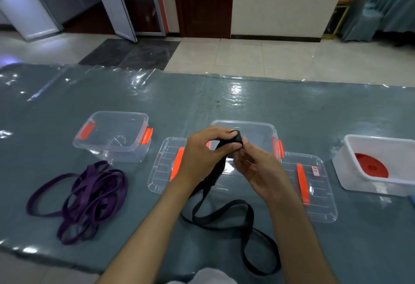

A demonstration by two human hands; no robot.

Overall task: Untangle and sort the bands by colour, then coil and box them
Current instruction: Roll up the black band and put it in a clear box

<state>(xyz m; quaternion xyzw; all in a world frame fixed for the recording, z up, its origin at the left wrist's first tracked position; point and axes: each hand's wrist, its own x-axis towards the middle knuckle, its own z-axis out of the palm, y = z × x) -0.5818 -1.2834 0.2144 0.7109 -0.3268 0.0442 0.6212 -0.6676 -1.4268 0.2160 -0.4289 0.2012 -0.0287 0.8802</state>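
Black band (224,207) is the one you are coiling: your left hand (203,149) and right hand (253,169) both pinch its started roll at twelve o'clock, the tail trailing to six on the table (292,108). Next, keep rolling tightly, then drop it into the clear box (258,131) behind.

Both hands, left hand (202,151) and right hand (256,166), pinch the black band (224,211) above the table (224,104); purple bands (87,196) lie heaped at left.
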